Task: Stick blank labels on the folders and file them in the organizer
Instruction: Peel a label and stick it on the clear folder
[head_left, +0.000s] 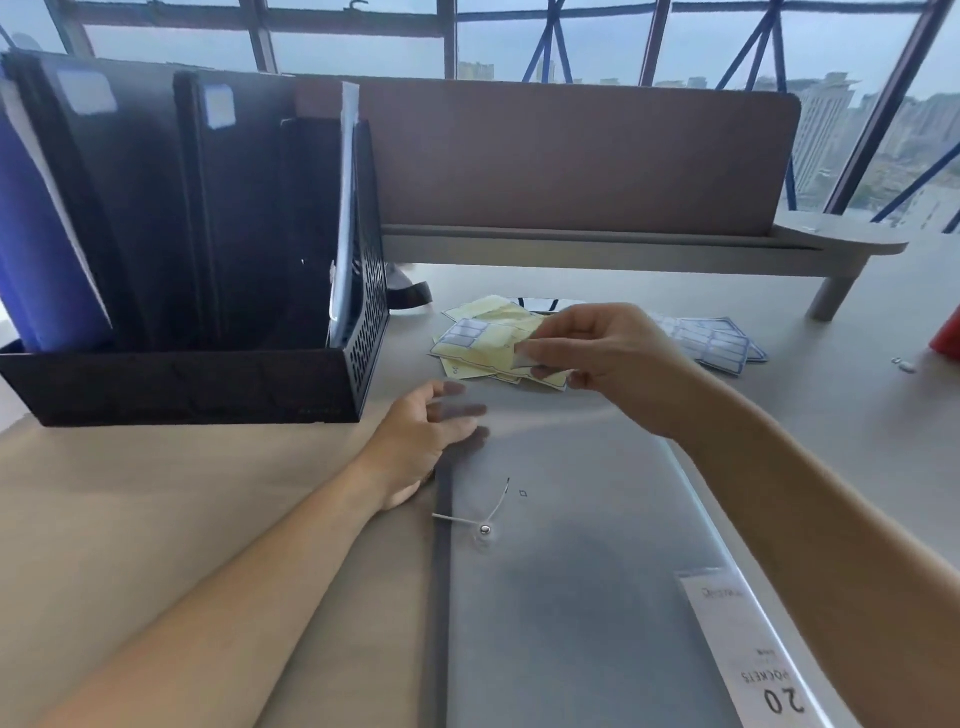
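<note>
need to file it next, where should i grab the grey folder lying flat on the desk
Probably the dark spine along the left edge of the grey folder, coming from the left: it lies flat, the spine looks stiffest, and the left hand rests by it, on the organizer side.

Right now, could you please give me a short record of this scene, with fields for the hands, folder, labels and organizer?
left hand: rests on the grey folder's far left corner
right hand: pinches a white label above the folder's far edge
grey folder: lies flat on the table, string clasp up
label sheets: scattered behind the right hand, some yellow backings bare
organizer: black, at far left, holding a blue folder and two labelled black folders, all standing
</note>
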